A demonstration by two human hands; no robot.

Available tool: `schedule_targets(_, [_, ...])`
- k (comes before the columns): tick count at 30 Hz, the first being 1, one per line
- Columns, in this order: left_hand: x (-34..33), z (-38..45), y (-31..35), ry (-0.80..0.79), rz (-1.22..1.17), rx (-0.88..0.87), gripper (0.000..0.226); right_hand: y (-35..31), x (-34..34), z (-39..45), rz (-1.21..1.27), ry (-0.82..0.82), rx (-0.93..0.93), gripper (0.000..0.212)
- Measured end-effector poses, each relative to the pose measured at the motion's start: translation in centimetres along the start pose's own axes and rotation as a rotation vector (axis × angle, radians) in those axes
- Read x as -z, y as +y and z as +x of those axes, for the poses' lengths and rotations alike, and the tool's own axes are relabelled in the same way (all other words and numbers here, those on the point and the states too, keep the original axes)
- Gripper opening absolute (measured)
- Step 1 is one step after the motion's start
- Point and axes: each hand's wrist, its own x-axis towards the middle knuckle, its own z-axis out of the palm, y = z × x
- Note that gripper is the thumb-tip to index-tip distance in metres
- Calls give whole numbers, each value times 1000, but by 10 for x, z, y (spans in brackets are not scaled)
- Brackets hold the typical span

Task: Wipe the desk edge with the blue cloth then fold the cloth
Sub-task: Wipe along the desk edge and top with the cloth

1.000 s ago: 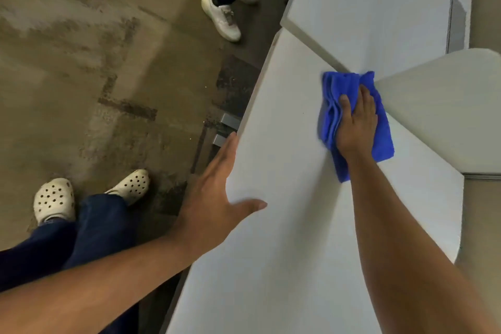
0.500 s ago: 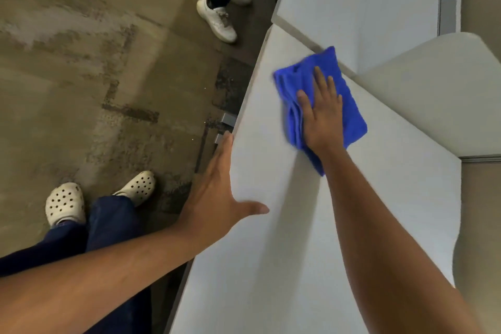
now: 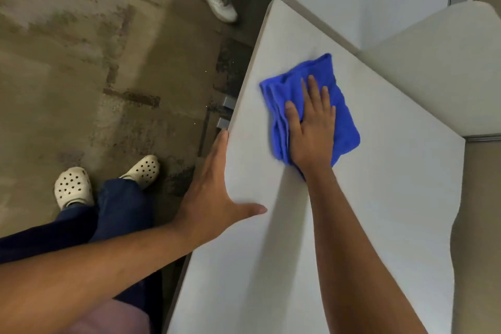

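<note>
Right hand [image 3: 311,130] flat, fingers spread, pressing blue cloth [image 3: 344,114] onto white surface [image 3: 271,266] near its left edge. Left hand [image 3: 214,192] open, empty, braced along that edge. Bare surface all around cloth.

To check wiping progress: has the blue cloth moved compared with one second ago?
Yes. The blue cloth under the right hand moved away from the partition, toward the desk front edge.

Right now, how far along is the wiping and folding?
Wiping is in hand: the right hand presses the bunched blue cloth flat on the desk, inboard of its edge. The left hand braces that edge. Folding is left.
</note>
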Motion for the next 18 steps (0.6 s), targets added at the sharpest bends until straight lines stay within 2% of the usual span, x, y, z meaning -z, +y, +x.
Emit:
schedule_targets(2, [0,-1,3,-4,-1,-12,140,-9,0,22,11,73,-229,65])
schedule_targets(4, [1,-2,5,-2,-3,-19,137,-38,-9,26,-46,72,-288,69])
schedule_targets(7, [0,1,2,31,-7,-43,140,-71,-21,-9,-116,19,-54,73])
schedule_targets(10, [0,5,-2,26,-41,-96,143,-53,-17,-49,-131,-53,133,73])
schedule_targets(14, [-2,3,-8,3,-66,-89,141,-31,-12,-41,-150,-98,204,72])
schedule_targets(18, [-1,2,-15,-34,-18,-25,143,-53,-13,27,-120,-57,176,72])
